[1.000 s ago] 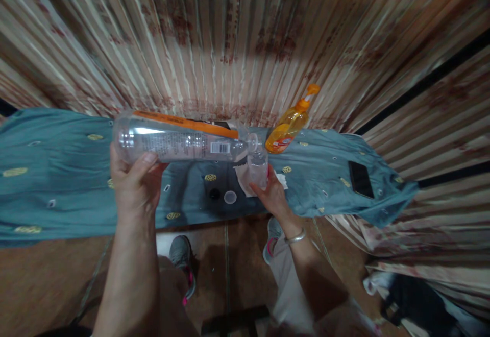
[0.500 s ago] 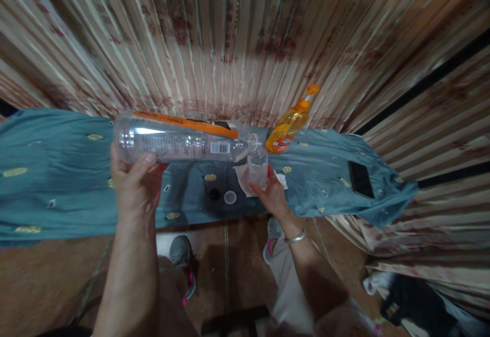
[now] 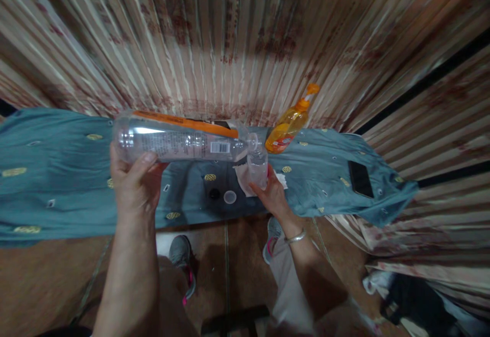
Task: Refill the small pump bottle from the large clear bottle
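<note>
My left grip [image 3: 133, 184] holds a clear bottle [image 3: 179, 140] level. At its 3 o'clock mouth, my right grip [image 3: 271, 194] clasps a small cup [image 3: 258, 167] above the counter [image 3: 57, 184].

Dim, warm light — edges stretched, slightly blurred.

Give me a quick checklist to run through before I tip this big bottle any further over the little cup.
1. Left hand grips the big clear bottle: ok.
2. Right hand holds the small clear cup upright: ok.
3. Bottle mouth over the cup's rim: ok.
4. Liquid level in cup: cannot tell.
5. Tissue lies under the cup: ok.
6. Phone clear of spills: ok, far right on the cloth.
</note>
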{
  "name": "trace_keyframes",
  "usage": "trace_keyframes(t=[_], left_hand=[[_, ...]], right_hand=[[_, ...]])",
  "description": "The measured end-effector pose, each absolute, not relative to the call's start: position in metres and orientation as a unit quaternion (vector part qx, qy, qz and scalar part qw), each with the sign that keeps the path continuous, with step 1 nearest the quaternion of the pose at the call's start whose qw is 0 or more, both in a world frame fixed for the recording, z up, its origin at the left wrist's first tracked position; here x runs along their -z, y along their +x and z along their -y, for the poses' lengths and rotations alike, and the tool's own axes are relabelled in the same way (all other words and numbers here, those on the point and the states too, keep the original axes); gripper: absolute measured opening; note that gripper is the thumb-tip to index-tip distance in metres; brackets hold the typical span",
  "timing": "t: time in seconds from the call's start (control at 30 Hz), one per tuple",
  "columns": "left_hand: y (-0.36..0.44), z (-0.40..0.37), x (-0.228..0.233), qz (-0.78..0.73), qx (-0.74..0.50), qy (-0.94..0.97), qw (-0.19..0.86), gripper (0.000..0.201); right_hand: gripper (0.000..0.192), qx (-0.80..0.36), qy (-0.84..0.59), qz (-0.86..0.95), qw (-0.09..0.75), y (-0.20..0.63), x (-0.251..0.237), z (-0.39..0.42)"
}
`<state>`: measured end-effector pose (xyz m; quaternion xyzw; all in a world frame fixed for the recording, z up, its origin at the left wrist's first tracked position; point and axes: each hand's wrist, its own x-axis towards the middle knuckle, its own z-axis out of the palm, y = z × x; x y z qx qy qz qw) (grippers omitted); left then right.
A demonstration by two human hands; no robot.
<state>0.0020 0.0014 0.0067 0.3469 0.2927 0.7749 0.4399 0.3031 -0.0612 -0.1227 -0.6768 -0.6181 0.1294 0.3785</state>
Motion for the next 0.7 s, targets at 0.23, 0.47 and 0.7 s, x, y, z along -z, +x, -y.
trace_keyframes(t=[0.23,0.47,0.7], left_hand=[[0.0012,-0.0007,-0.0067,-0.299,-0.774,0.349,0.435,0.054],[0.0036,0.0013,-0.0091,-0.287,-0.778,0.343,0.441,0.055],[0.0027,0.0009,-0.0091,-0.290,-0.775,0.346,0.442,0.054]], right_hand=[[0.088,-0.164,-0.694,0.594,0.372,0.3034,0.1186,0.0598],[0.083,-0.170,-0.682,0.598,0.386,0.3046,0.1196,0.0614],[0.087,-0.169,-0.689,0.593,0.380,0.3033,0.1174,0.0606]])
